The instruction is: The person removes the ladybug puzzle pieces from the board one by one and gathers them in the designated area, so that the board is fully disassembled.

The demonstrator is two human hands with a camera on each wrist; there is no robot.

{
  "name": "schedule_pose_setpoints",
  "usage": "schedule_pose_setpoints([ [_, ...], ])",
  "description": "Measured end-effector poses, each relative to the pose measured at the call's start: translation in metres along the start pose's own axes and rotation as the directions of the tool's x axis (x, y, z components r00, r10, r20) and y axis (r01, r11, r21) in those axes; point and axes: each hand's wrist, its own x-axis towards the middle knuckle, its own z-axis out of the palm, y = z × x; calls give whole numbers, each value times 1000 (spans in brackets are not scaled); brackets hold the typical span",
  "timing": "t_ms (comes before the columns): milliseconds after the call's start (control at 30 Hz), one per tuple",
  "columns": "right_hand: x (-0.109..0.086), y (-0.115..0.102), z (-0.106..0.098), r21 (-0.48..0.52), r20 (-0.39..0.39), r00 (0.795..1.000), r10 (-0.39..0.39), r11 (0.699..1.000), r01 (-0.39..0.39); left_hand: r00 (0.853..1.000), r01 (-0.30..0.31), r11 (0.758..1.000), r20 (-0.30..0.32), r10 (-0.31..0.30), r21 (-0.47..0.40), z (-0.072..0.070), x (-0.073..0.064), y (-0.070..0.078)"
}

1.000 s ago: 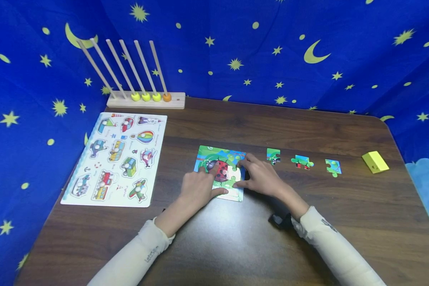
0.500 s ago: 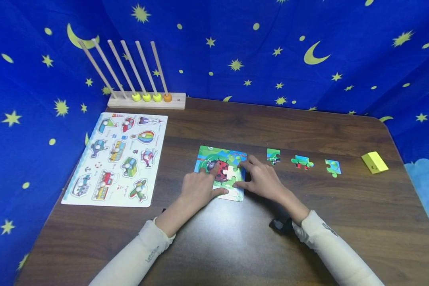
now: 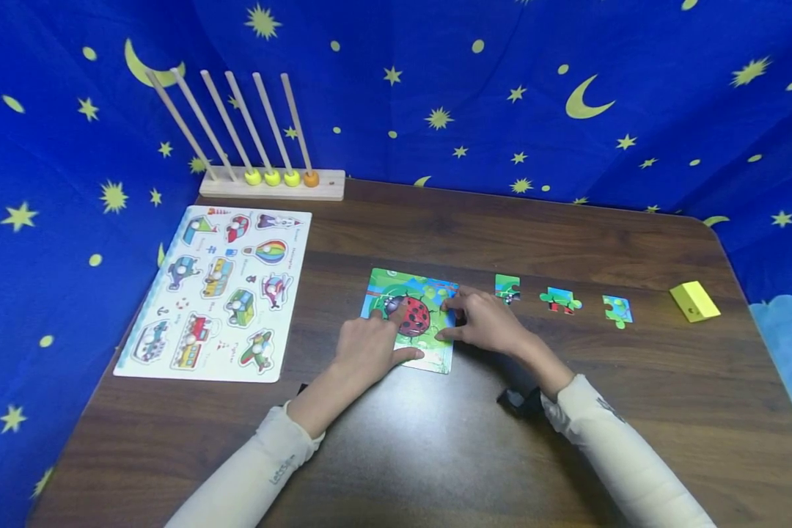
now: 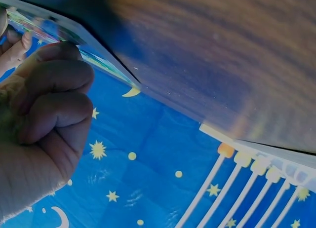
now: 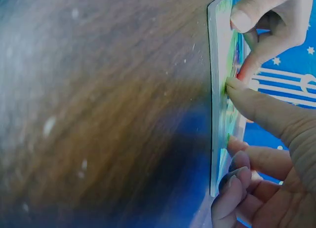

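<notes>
A ladybug jigsaw puzzle (image 3: 386, 281) lies flat on the brown table, its red back whole. My left hand (image 3: 364, 348) presses on it with a straight index finger over the ladybug, its thumb resting near the lower edge. In the left wrist view the other fingers of the left hand (image 4: 54, 95) are curled in. At the puzzle's right side, my right hand (image 3: 491, 323) pinches a puzzle piece (image 3: 441, 321) set in the picture, thumb and index finger at its edges. The right hand (image 5: 276, 159) has thumb and index fingertips touching the puzzle surface in the right wrist view.
Three loose puzzle pieces (image 3: 559, 299) lie in a row to the right, with a yellow block (image 3: 694, 301) beyond. A vehicle picture board (image 3: 231, 323) is at left. Behind it stands a peg rack (image 3: 270, 188) with beads. A blue star-patterned curtain (image 3: 396, 88) hangs behind.
The pale, piece-shaped patch on the ladybug's right side now shows red with spots. The right thumb has shifted slightly outward; the left hand holds its place.
</notes>
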Motion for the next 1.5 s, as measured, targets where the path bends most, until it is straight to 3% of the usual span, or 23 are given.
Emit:
schedule_pose_setpoints([
  [433, -8, -2, 0, -166, -83, 985, -148, 977, 133, 1000, -11, 1000, 8, 11, -8, -2, 0, 0],
  [767, 2, 4, -1, -129, -20, 993, -120, 985, 116, 1000, -14, 1000, 0, 14, -2, -1, -1, 1],
  [1500, -2, 8, -3, -136, -94, 986, -136, 983, 122, 1000, -12, 1000, -3, 12, -6, -1, -1, 1],
])
